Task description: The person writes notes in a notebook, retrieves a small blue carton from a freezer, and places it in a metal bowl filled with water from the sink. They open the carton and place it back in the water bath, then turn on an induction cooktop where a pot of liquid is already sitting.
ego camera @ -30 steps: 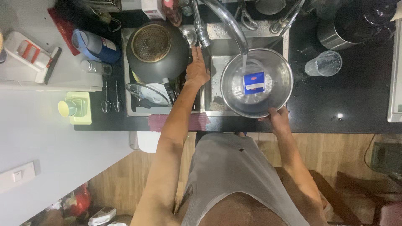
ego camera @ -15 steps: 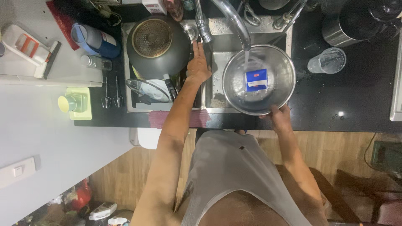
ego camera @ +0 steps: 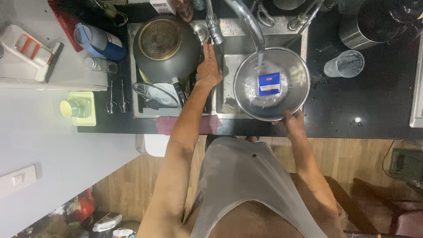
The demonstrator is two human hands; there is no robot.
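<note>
Tabletop (ego camera: 379,110) of black stone runs round our steel double sink (ego camera: 229,44), wet with droplets. Our steel mixing bowl (ego camera: 246,99) sits under the curved tap (ego camera: 246,17) over the right basin, water falling on a small blue carton (ego camera: 269,83) inside. Our right hand (ego camera: 293,123) pinches the near rim, a narrow grip that could slip as the bowl fills and tips. Our left hand (ego camera: 209,66) lies flat and open on the divider beside the dark wok (ego camera: 165,48).
</note>
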